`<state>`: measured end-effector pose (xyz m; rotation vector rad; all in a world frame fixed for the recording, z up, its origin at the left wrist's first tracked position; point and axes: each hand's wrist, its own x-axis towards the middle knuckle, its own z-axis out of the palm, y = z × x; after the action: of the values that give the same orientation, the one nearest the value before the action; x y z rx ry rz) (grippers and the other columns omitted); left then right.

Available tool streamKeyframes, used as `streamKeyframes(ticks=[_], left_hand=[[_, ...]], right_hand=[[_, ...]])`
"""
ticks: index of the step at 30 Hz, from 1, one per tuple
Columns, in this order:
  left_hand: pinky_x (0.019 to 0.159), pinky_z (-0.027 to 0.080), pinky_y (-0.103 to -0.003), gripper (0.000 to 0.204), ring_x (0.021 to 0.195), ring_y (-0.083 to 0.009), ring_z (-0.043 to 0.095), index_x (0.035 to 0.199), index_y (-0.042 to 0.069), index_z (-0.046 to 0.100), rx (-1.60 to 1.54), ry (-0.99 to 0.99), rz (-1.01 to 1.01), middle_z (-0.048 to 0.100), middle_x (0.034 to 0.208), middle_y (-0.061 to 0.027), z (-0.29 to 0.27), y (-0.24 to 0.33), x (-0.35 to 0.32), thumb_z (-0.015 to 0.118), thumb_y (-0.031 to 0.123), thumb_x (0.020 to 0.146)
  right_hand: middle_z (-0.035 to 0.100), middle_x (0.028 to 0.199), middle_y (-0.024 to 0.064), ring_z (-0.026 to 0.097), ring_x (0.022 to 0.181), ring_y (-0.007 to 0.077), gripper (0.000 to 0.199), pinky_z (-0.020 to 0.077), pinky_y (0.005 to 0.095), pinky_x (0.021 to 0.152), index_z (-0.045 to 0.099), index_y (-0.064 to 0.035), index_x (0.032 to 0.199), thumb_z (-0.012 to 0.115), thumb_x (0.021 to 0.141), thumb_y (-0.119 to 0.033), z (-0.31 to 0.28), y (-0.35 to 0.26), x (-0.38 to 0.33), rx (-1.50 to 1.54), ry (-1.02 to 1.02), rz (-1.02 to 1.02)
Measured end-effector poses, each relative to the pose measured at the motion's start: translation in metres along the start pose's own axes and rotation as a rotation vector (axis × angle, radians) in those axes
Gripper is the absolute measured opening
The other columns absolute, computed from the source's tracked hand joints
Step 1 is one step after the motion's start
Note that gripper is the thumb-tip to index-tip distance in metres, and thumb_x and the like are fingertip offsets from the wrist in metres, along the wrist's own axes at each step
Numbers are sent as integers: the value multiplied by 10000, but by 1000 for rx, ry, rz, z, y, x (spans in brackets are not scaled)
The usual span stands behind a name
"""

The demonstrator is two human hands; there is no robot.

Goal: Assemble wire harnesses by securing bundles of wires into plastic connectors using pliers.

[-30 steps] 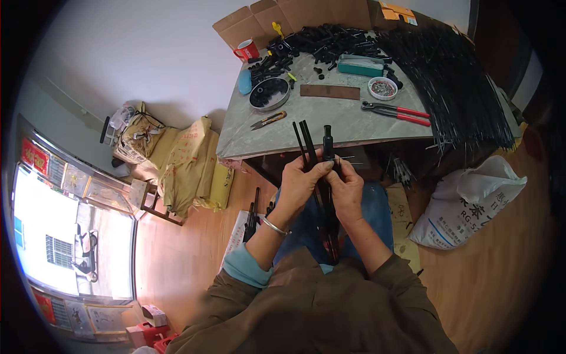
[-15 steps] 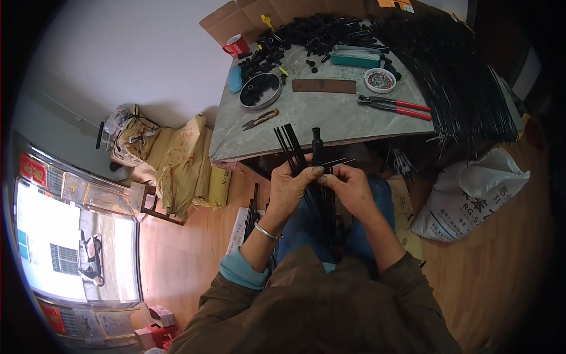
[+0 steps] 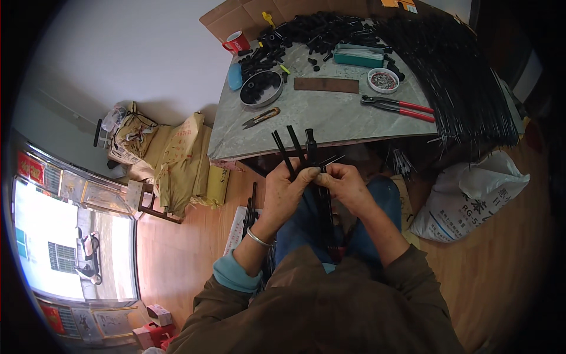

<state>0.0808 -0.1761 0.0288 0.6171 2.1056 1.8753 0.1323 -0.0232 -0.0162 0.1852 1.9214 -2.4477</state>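
Observation:
My left hand (image 3: 285,190), with a bangle (image 3: 257,237) at its wrist, is closed around several slim black rods (image 3: 296,144) that stick up past its fingers. Among them stands a thicker black tube (image 3: 310,140) with a wider collar at its top. Thumb to thumb with it, my right hand (image 3: 346,186) pinches at the same tube. A thin dark strip (image 3: 333,160) pokes out slantwise above the right fingers; which hand grips it is hidden. The lower part of the bundle hangs down between my knees.
Ahead is a grey table (image 3: 330,118) with snips (image 3: 261,118), a round pan (image 3: 261,88), a brown bar (image 3: 326,85), a white dish (image 3: 383,80) and red-handled pincers (image 3: 398,108). Black parts (image 3: 330,32) and long black rods (image 3: 448,82) pile behind. A white sack (image 3: 471,197) stands right.
The rods in my left hand have shifted and spread apart a little. Both hands stay together, and the thin strip above the right fingers shows shorter.

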Motion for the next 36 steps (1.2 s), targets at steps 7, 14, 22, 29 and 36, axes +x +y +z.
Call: streamKeyframes(ticks=[7,14,22,29,36], left_hand=[[772,464,-219,269,844,-70,573,1073,3,644,-194,-86,-74,653,942,-4,1,11,0,668,181,874],[832,460,-233,319,894,-88,582,1133,9,627,-384,-64,-125,650,984,-17,-3,-4,3,691,143,851],[809,473,-236,279,864,-93,594,1076,15,618,-479,-47,-142,651,951,-20,-4,-12,4,708,118,834],[850,497,-282,327,893,-137,619,1137,-1,581,-552,-144,-166,657,986,-60,-8,-10,0,682,135,857],[861,475,-286,371,914,-132,602,1161,-3,594,-310,-146,-89,655,1002,-52,-8,-1,1,645,250,895]], right_hand=[[550,708,-63,506,612,33,247,454,205,565,589,-105,771,737,819,-298,-9,7,4,172,-111,146],[545,672,-52,515,599,34,265,443,207,527,579,-92,738,733,826,-290,6,2,-4,50,-8,73],[517,628,-43,487,560,36,316,389,211,464,559,-82,709,752,805,-314,1,-6,-4,-46,42,51],[554,676,-9,519,562,73,372,423,225,473,572,-68,777,788,754,-370,-5,-10,-2,203,-90,195],[554,672,-4,540,553,87,348,459,234,465,555,-64,778,802,747,-307,5,-13,-8,55,55,169]])
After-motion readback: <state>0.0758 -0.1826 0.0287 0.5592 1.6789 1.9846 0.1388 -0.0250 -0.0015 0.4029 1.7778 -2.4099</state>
